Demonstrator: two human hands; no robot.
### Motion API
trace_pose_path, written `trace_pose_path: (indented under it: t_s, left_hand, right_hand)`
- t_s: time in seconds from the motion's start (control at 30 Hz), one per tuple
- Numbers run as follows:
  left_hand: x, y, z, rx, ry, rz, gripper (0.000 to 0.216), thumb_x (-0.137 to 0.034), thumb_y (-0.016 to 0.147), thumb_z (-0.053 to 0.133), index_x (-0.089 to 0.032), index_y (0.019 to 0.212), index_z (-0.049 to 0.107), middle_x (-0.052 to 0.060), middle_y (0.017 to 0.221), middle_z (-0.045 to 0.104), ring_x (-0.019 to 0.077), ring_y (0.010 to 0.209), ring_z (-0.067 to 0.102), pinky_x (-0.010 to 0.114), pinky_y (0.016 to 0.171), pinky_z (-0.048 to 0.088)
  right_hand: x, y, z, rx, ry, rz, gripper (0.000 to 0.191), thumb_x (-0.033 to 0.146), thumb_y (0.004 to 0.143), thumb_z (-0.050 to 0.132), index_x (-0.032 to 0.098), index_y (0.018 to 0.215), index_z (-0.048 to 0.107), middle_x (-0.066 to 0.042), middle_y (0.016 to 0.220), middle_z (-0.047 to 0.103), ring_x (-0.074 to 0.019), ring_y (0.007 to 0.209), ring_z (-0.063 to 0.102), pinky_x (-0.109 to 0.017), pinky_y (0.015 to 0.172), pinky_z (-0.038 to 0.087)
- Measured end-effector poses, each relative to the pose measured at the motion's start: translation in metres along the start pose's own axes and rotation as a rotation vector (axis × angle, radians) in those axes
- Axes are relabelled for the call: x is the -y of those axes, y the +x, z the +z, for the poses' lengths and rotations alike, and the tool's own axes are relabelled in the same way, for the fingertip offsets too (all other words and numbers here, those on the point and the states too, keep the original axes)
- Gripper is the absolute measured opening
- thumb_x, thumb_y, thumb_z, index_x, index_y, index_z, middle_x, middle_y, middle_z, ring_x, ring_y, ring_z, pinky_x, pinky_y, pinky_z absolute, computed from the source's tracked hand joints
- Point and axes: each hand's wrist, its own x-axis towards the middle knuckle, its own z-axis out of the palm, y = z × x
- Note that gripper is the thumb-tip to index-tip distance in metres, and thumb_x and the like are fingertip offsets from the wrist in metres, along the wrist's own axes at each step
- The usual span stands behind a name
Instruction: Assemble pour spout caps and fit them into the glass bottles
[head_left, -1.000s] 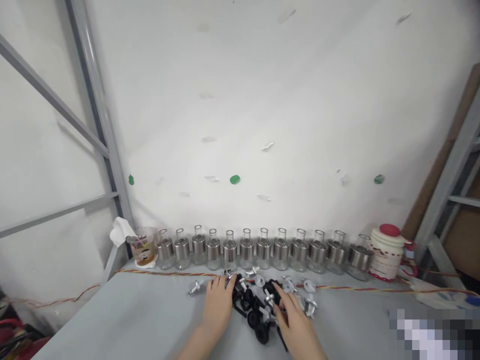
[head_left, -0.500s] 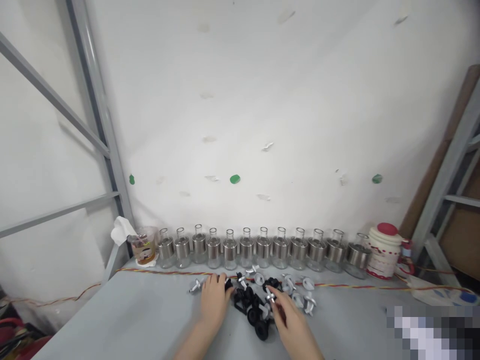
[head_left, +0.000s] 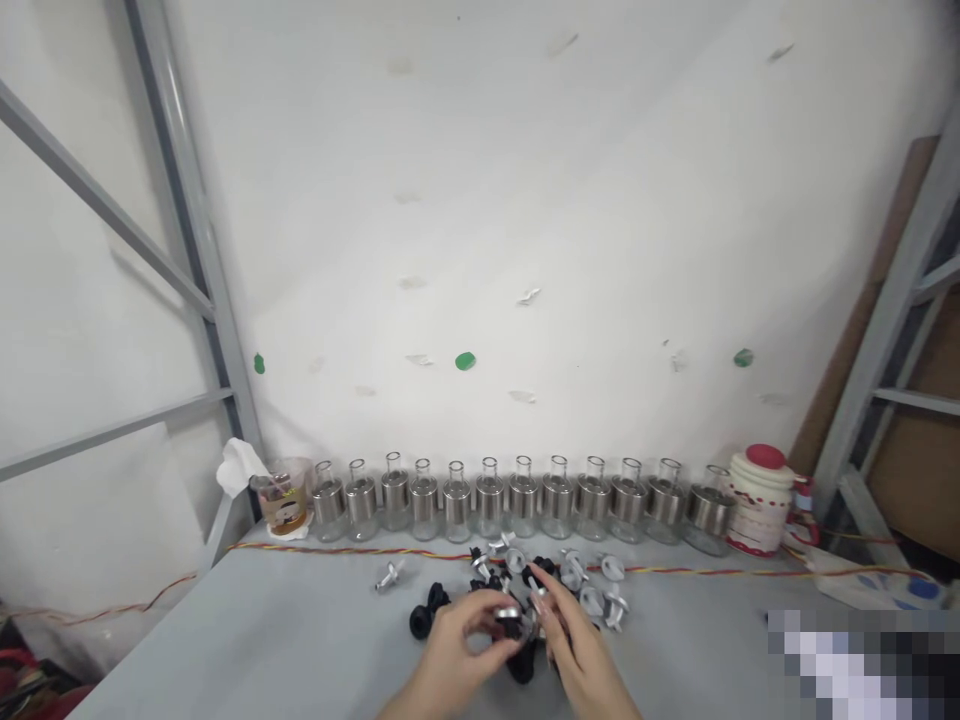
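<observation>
Lower centre: left hand (head_left: 459, 640) curls around a metal-rimmed stopper (head_left: 508, 617); right hand (head_left: 574, 640) pinches a silvery fitting (head_left: 535, 588); crowded black fittings (head_left: 521, 667) could snag either piece.

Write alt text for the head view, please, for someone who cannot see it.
A person's left hand holds a silver-topped part, with the right hand beside it, over loose black and silver parts on a gray table. Behind, glass bottles with metal bands stand in a row along a white wall, between a cup and a red-lidded jar.
</observation>
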Motion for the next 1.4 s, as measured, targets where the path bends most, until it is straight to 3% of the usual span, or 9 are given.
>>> trace_pose_path:
  t_s: [0.17, 0.37, 0.5, 0.7, 0.83, 0.97, 1.1, 1.3, 1.4]
  left_hand:
    - [-0.004, -0.006, 0.022, 0.091, -0.413, -0.176, 0.069, -0.031, 0.060, 0.073, -0.021, 0.123, 0.045, 0.006, 0.089, 0.064, 0.0175, 0.079, 0.060, 0.032, 0.076, 0.049]
    - [0.011, -0.007, 0.023, 0.170, -0.162, -0.130, 0.062, -0.033, 0.067, 0.065, -0.019, 0.124, 0.045, 0.009, 0.092, 0.057, 0.0186, 0.079, 0.057, 0.032, 0.072, 0.050]
    - [0.010, -0.009, 0.021, 0.197, -0.007, -0.008, 0.052, -0.027, 0.076, 0.054, -0.021, 0.126, 0.042, 0.011, 0.100, 0.055, 0.0202, 0.090, 0.054, 0.032, 0.076, 0.049]
    - [0.017, -0.011, 0.033, 0.139, -0.319, -0.089, 0.069, -0.033, 0.070, 0.063, -0.019, 0.130, 0.034, 0.009, 0.095, 0.056, 0.0186, 0.083, 0.056, 0.033, 0.075, 0.048]
    - [0.023, -0.006, 0.039, 0.035, -0.519, -0.247, 0.051, -0.034, 0.056, 0.075, -0.014, 0.098, 0.055, 0.007, 0.089, 0.060, 0.0182, 0.082, 0.057, 0.031, 0.076, 0.044]
    - [0.019, -0.001, 0.035, 0.065, -0.519, -0.344, 0.037, -0.038, 0.052, 0.076, -0.013, 0.071, 0.054, -0.001, 0.065, 0.058, 0.0118, 0.060, 0.054, 0.026, 0.063, 0.043]
    - [0.014, 0.000, 0.035, 0.094, -0.526, -0.377, 0.039, -0.044, 0.053, 0.074, -0.015, 0.066, 0.050, -0.003, 0.058, 0.055, 0.0105, 0.053, 0.053, 0.026, 0.057, 0.043]
    - [0.001, 0.000, 0.035, 0.047, -0.637, -0.725, 0.047, -0.061, 0.055, 0.060, -0.019, 0.065, 0.043, -0.003, 0.048, 0.054, 0.0143, 0.040, 0.055, 0.024, 0.042, 0.040]
    - [-0.002, 0.000, 0.034, 0.016, -0.628, -0.667, 0.047, -0.060, 0.055, 0.062, -0.020, 0.067, 0.041, -0.005, 0.056, 0.056, 0.0126, 0.041, 0.056, 0.025, 0.044, 0.044]
  right_hand:
    - [-0.002, 0.004, 0.002, 0.010, 0.086, -0.017, 0.033, 0.037, 0.087, 0.035, 0.018, 0.100, 0.060, -0.008, 0.092, 0.062, -0.0174, 0.090, 0.058, -0.025, 0.081, 0.045]
    - [-0.007, 0.005, 0.011, 0.018, 0.134, 0.092, 0.033, 0.045, 0.083, 0.040, 0.018, 0.079, 0.059, -0.004, 0.077, 0.060, -0.0169, 0.077, 0.057, -0.025, 0.073, 0.045]
    - [-0.013, 0.009, 0.016, 0.062, 0.256, 0.262, 0.043, 0.059, 0.074, 0.043, 0.019, 0.068, 0.054, 0.002, 0.060, 0.054, -0.0144, 0.057, 0.053, -0.023, 0.053, 0.045]
    - [-0.017, 0.009, 0.018, 0.100, 0.298, 0.356, 0.047, 0.067, 0.069, 0.040, 0.021, 0.068, 0.047, 0.006, 0.049, 0.042, -0.0109, 0.040, 0.041, -0.021, 0.036, 0.036]
    - [-0.008, 0.005, 0.015, 0.005, 0.137, 0.183, 0.036, 0.054, 0.077, 0.043, 0.021, 0.064, 0.044, 0.004, 0.056, 0.047, -0.0129, 0.054, 0.048, -0.021, 0.052, 0.043]
    - [0.001, 0.001, 0.011, 0.016, 0.012, 0.080, 0.030, 0.047, 0.082, 0.039, 0.021, 0.069, 0.047, 0.002, 0.062, 0.052, -0.0140, 0.059, 0.051, -0.022, 0.058, 0.044]
    - [-0.002, -0.001, 0.013, 0.057, -0.045, 0.033, 0.032, 0.046, 0.085, 0.034, 0.022, 0.072, 0.051, -0.001, 0.065, 0.059, -0.0152, 0.061, 0.055, -0.023, 0.059, 0.045]
    - [-0.027, 0.016, 0.003, -0.129, -0.052, 0.166, 0.037, 0.049, 0.082, 0.032, 0.021, 0.065, 0.050, 0.000, 0.055, 0.057, -0.0169, 0.054, 0.055, -0.026, 0.053, 0.046]
    - [-0.039, 0.024, -0.009, -0.158, -0.072, 0.184, 0.030, 0.044, 0.081, 0.038, 0.021, 0.066, 0.051, 0.000, 0.056, 0.057, -0.0175, 0.054, 0.056, -0.028, 0.054, 0.047]
